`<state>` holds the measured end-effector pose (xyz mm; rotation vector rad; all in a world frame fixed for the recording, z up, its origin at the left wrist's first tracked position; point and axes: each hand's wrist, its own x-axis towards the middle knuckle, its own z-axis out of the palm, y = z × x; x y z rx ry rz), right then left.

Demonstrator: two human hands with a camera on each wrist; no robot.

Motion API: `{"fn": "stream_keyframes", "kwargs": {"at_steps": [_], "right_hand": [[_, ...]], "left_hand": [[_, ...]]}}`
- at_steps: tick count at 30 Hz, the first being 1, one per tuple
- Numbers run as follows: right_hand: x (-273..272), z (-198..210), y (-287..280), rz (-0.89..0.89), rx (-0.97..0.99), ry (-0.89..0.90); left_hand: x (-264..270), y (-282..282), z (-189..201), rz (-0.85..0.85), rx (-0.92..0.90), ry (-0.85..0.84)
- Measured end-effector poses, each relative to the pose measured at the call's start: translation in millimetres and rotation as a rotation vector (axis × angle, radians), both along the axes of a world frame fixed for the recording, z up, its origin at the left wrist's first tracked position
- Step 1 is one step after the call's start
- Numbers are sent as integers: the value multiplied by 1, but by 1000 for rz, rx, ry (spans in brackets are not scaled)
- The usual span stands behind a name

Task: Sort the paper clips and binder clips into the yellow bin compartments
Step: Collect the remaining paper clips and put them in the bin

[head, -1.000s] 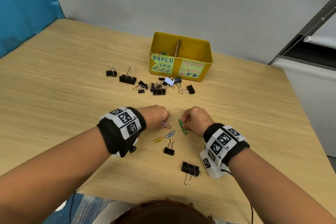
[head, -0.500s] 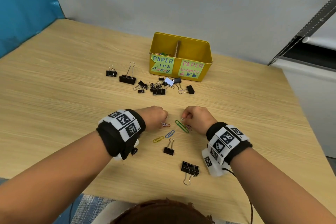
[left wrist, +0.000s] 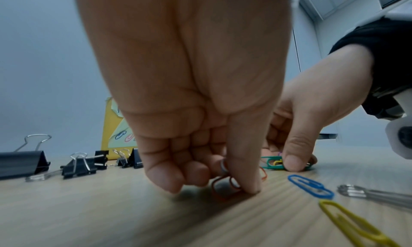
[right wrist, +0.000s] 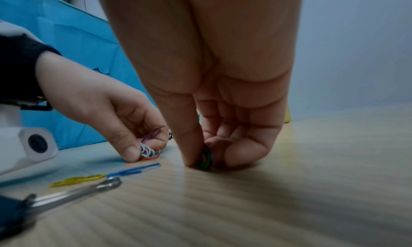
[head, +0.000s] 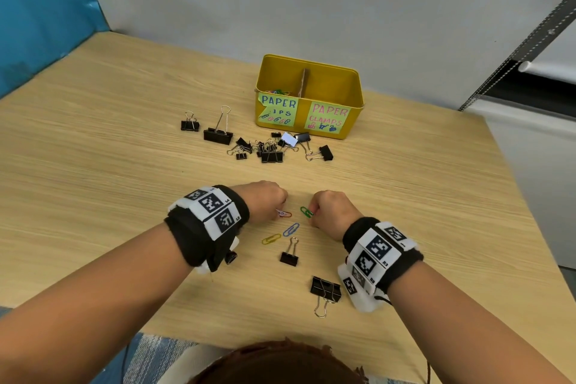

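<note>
My left hand is down on the table with curled fingers, pinching several paper clips, a red paper clip and a white one among them. My right hand pinches a green paper clip against the tabletop, with a yellow one held alongside. A blue paper clip and a yellow paper clip lie loose between the wrists. The yellow bin stands at the back, its left compartment holding coloured clips.
A small black binder clip and a larger one lie near my right wrist. A cluster of black binder clips lies in front of the bin, two more to its left. The table edge runs at right.
The green paper clip has turned and been drawn in under my right fingers. My left hand has shifted slightly while keeping its pinch on its clips.
</note>
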<state>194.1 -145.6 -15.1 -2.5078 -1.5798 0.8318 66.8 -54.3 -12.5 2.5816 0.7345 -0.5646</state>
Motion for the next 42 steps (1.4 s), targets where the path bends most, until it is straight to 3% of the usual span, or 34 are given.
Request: {"fn": "stream_keyframes", "kwargs": {"at_steps": [4,8,14,19,23,27,29,32,35,38,40,42], "right_hand": [[3,2,3,28,-48,6],[18,21,22,-92,-24,184],[39,76,89,-231,312,506],[41,99,164,-300,561,357],[42,93,205,-208,457,121],[48,89,214,-138,349,116],[51,92,204,-147,438,173],[45,94,167,-128,564,246],[26,85,111,126,287,198],[2,57,63,379,-112,101],[-9,40,41,391,-228,93],[-14,29,28,373,-242,112]], "left_hand": [[-1,5,0,-17,-14,8],[-3,22,13,30,-44,-37],[15,81,76,187,20,-274],[50,132,103,346,200,-417],[70,160,82,452,231,-379],[72,169,67,453,340,-360],[67,161,71,436,472,-396],[48,134,77,417,496,-563],[19,81,64,406,306,-658],[-6,24,44,334,-44,-369],[-15,0,29,239,-181,-171],[-18,-13,20,175,-193,-58]]}}
